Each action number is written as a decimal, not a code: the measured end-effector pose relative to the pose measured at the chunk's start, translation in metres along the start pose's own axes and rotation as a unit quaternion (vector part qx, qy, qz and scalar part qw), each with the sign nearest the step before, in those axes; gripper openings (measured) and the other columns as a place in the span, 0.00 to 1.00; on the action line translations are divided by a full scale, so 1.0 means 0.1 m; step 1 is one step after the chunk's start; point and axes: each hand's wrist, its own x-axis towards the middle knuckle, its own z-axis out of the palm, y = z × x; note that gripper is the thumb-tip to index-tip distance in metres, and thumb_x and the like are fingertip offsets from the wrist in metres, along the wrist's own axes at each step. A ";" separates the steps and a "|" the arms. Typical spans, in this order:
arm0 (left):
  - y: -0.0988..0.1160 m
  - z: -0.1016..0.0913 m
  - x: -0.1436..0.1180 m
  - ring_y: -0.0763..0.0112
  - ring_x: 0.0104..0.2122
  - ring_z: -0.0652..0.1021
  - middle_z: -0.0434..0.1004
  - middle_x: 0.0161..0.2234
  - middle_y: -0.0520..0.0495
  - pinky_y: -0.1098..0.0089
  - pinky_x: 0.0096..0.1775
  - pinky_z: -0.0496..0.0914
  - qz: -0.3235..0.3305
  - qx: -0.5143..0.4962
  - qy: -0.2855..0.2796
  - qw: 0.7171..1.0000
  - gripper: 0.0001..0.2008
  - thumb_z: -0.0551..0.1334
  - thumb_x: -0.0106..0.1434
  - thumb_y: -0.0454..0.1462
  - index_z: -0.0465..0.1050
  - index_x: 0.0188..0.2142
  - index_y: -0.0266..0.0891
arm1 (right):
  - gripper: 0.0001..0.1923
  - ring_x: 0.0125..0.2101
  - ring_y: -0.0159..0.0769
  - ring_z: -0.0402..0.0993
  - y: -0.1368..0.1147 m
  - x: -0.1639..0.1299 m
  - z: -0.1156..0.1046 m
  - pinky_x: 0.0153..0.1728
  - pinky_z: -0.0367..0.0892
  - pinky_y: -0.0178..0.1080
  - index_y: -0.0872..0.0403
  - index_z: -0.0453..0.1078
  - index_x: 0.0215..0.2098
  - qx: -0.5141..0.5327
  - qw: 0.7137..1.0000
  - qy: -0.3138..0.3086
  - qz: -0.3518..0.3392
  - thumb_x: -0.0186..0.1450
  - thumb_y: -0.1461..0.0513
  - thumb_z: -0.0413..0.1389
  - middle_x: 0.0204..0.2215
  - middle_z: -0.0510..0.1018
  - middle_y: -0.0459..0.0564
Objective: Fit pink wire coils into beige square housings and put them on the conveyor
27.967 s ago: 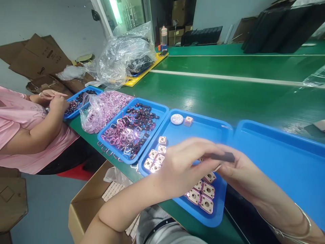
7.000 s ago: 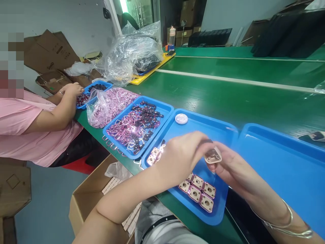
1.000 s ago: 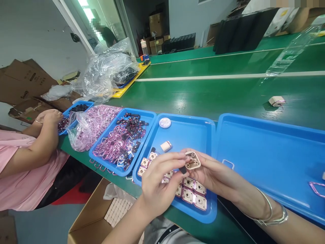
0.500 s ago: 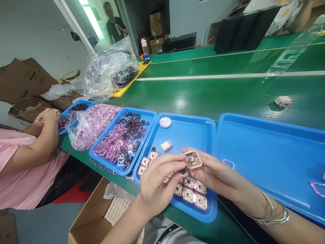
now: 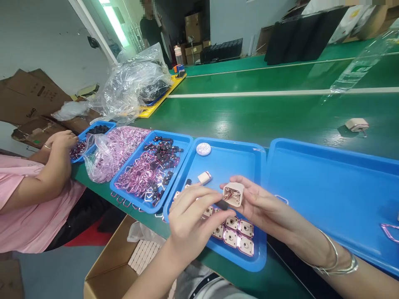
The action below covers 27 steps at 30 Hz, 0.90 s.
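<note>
My right hand (image 5: 254, 199) holds a small beige plastic housing (image 5: 233, 194), its hollow side with small round posts turned toward me. Close beside it, my left hand (image 5: 193, 220) pinches a small black piece (image 5: 222, 204) between thumb and fingers. I cannot tell whether that piece touches the housing. Below both hands, several beige square pieces with pink metallic rims (image 5: 230, 238) lie in rows in a blue tray (image 5: 261, 259); my left hand covers part of them. Another beige housing (image 5: 204, 178) and a round patterned white disc (image 5: 203, 149) lie farther back in this tray.
To the left, a blue tray (image 5: 188, 143) holds pink metal rings and black parts, beside a clear bag (image 5: 120, 151) of pink rings. A co-worker's hands (image 5: 62, 141) are at another tray. Another blue tray (image 5: 324, 182) stands right. A cardboard box (image 5: 104, 259) sits below the table edge.
The housing in my right hand has tipped so that its side wall shows more. My left hand has shifted slightly, with the black piece more visible. The person in the background has moved right.
</note>
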 end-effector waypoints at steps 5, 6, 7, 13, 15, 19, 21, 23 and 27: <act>-0.01 0.00 0.02 0.69 0.37 0.79 0.78 0.37 0.44 0.70 0.38 0.75 0.044 0.036 -0.030 0.998 0.16 0.68 0.57 0.32 0.73 0.45 0.35 | 0.10 0.39 0.30 0.75 0.01 0.02 0.02 0.45 0.67 0.34 0.48 0.71 0.46 -0.005 1.000 0.007 0.005 0.66 0.63 0.57 0.37 0.79 0.46; -0.01 0.00 0.03 0.68 0.41 0.79 0.78 0.40 0.41 0.69 0.41 0.75 0.054 0.022 -0.038 0.998 0.17 0.66 0.58 0.29 0.72 0.48 0.34 | 0.09 0.39 0.30 0.75 0.01 0.02 0.03 0.45 0.67 0.34 0.48 0.71 0.45 -0.011 1.000 0.012 0.005 0.66 0.63 0.57 0.36 0.79 0.46; 0.00 -0.01 0.03 0.67 0.44 0.78 0.78 0.44 0.39 0.68 0.45 0.74 0.060 0.007 -0.045 0.997 0.18 0.65 0.59 0.27 0.71 0.50 0.32 | 0.09 0.39 0.30 0.75 0.01 0.02 0.04 0.45 0.67 0.34 0.48 0.71 0.45 -0.017 1.000 0.016 0.005 0.66 0.63 0.57 0.36 0.78 0.46; -0.01 -0.04 0.05 0.70 0.43 0.78 0.77 0.43 0.43 0.72 0.44 0.75 -0.016 -0.034 -0.067 0.997 0.16 0.65 0.59 0.28 0.73 0.47 0.38 | 0.09 0.38 0.29 0.76 0.03 0.02 0.05 0.45 0.68 0.35 0.49 0.70 0.45 -0.010 1.000 0.017 0.009 0.66 0.63 0.58 0.36 0.79 0.46; -0.03 -0.05 0.07 0.70 0.40 0.79 0.78 0.40 0.45 0.72 0.42 0.75 -0.026 -0.042 -0.072 0.996 0.15 0.67 0.58 0.30 0.74 0.46 0.39 | 0.09 0.37 0.30 0.76 0.05 0.02 0.04 0.44 0.69 0.36 0.49 0.70 0.45 -0.014 1.000 0.020 0.016 0.66 0.63 0.58 0.36 0.79 0.47; -0.07 -0.05 0.14 0.72 0.35 0.78 0.77 0.37 0.45 0.73 0.36 0.74 -0.052 -0.097 -0.129 0.986 0.08 0.64 0.60 0.30 0.78 0.39 0.39 | 0.10 0.37 0.31 0.77 0.08 0.02 0.03 0.42 0.69 0.37 0.50 0.69 0.44 -0.044 0.997 0.049 0.034 0.65 0.62 0.59 0.35 0.78 0.47; -0.07 -0.04 0.17 0.72 0.34 0.78 0.79 0.35 0.47 0.72 0.37 0.74 -0.090 -0.129 -0.137 0.978 0.07 0.64 0.60 0.29 0.79 0.37 0.40 | 0.09 0.36 0.31 0.76 0.09 0.01 0.03 0.42 0.68 0.36 0.51 0.70 0.42 -0.050 0.997 0.053 0.037 0.63 0.62 0.61 0.34 0.78 0.46; -0.06 -0.02 0.19 0.72 0.34 0.78 0.80 0.32 0.49 0.72 0.38 0.73 -0.139 -0.157 -0.105 0.972 0.06 0.67 0.56 0.28 0.79 0.32 0.40 | 0.10 0.36 0.31 0.76 0.09 0.01 0.03 0.42 0.68 0.36 0.51 0.70 0.41 -0.045 0.997 0.048 0.037 0.62 0.60 0.63 0.34 0.78 0.46; -0.05 0.10 0.13 0.74 0.29 0.76 0.78 0.25 0.52 0.74 0.33 0.70 -0.247 -0.241 -0.005 0.939 0.07 0.72 0.49 0.29 0.77 0.25 0.41 | 0.16 0.33 0.31 0.75 0.09 0.00 0.04 0.40 0.68 0.35 0.49 0.70 0.43 -0.024 0.998 0.051 0.033 0.58 0.59 0.66 0.32 0.78 0.45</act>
